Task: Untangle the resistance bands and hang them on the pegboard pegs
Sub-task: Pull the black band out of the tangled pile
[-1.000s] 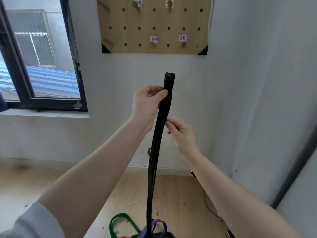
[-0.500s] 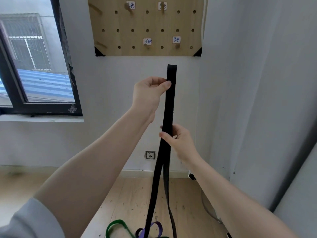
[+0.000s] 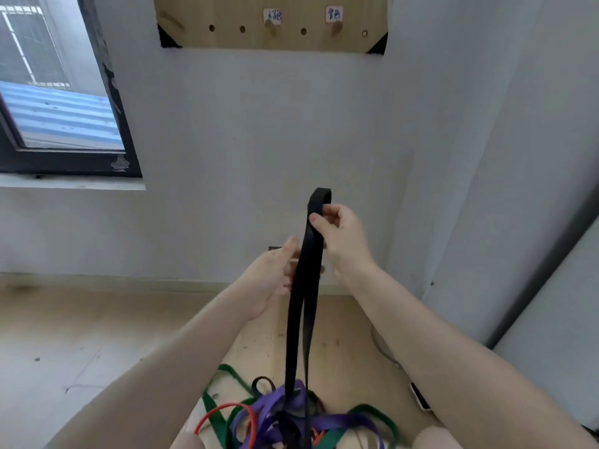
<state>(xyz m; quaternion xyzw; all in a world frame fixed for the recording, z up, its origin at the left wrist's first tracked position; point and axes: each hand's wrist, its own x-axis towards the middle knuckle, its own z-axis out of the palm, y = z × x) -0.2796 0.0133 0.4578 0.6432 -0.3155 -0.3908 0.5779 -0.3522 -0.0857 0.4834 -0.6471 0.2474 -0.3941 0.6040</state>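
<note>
A long black resistance band (image 3: 295, 319) hangs doubled from my right hand (image 3: 343, 238), which pinches it just below its top fold. My left hand (image 3: 272, 280) is lower and to the left, its fingers spread behind the band and touching it, with the thumb clear of it. The band's lower end runs into a tangled pile on the wooden floor, made up of a purple band (image 3: 275, 406), a green band (image 3: 227, 377) and a red band (image 3: 227, 411). The wooden pegboard (image 3: 227, 34) hangs high on the wall, with two labelled pegs (image 3: 270, 27) showing on its bottom row.
A dark-framed window (image 3: 64, 124) fills the left wall area. A grey panel (image 3: 551, 222) stands at the right. On the floor by my right forearm lie a small white device (image 3: 419, 396) and a thin cable (image 3: 382, 348).
The band's top passed from my left hand to my right hand. My left hand dropped lower and loosened. The view tilted down, so the tangled pile shows more and the pegboard less.
</note>
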